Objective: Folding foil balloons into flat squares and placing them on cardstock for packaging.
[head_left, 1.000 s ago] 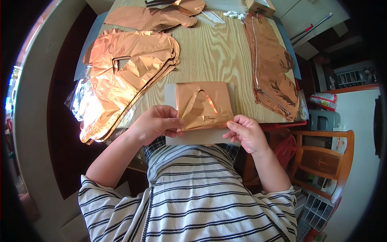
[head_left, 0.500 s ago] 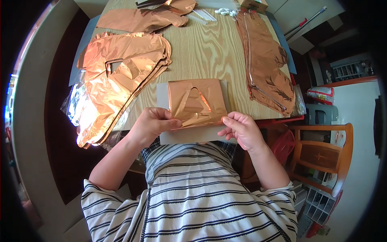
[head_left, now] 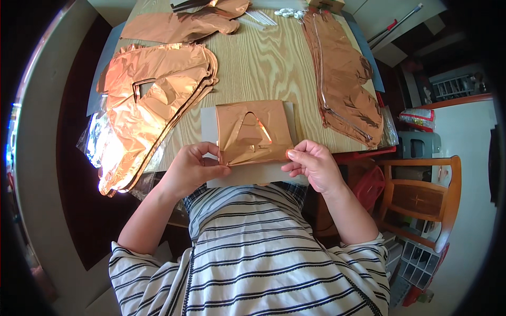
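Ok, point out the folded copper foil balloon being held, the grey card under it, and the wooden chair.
folded copper foil balloon [head_left: 254,131], head view, centre of the folded foil.
grey card [head_left: 253,173], head view, bare lower strip.
wooden chair [head_left: 419,196], head view, its seat.

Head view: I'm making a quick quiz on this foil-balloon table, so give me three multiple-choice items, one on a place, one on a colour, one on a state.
1. Where does the folded foil balloon lie?
A. on the grey card at the near table edge
B. on the wooden chair
C. on the floor

2. What colour are the foil balloons?
A. blue
B. rose-gold copper
C. green

3. How are the hands placed?
A. both resting in the lap
B. one raised off the table
C. left hand and right hand pinching the folded balloon's near corners

Answers: 1 A, the card shows beneath the balloon on every side; 2 B, every sheet, like the flat stack at left, shines copper; 3 C, fingertips meet the foil's lower edge on each side.
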The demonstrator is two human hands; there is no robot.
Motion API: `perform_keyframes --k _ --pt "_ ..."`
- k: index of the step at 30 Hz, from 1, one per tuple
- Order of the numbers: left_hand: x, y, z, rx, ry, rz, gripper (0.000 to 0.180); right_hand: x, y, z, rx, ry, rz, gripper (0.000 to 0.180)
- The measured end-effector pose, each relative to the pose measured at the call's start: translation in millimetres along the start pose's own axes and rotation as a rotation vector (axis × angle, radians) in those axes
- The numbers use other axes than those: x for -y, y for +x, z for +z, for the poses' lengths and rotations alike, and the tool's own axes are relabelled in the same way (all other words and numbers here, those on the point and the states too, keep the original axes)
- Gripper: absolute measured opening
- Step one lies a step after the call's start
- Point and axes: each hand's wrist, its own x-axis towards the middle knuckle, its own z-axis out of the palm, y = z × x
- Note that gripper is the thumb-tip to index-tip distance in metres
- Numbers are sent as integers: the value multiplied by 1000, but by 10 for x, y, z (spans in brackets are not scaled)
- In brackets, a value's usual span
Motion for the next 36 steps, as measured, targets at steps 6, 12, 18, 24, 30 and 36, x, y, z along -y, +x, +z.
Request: perform_keyframes --k 6,12,18,24,30,36 --pt "307 37 12 -47 44 227 20 26 -14 0 -24 31 29 18" --pt "345 26 97 -122 151 268 18 13 -6 -11 -60 18 30 20" --pt "238 -14 122 -150 229 187 16 -3 -12 -7 -66 -32 46 19" --pt "156 -32 130 -163 326 148 12 45 -18 -14 -52 -49 56 20" --pt "200 -52 105 -192 352 140 19 89 27 -56 -35 -83 25 17" --pt "177 -62 87 -189 332 83 18 141 92 -89 -38 -78 29 31"
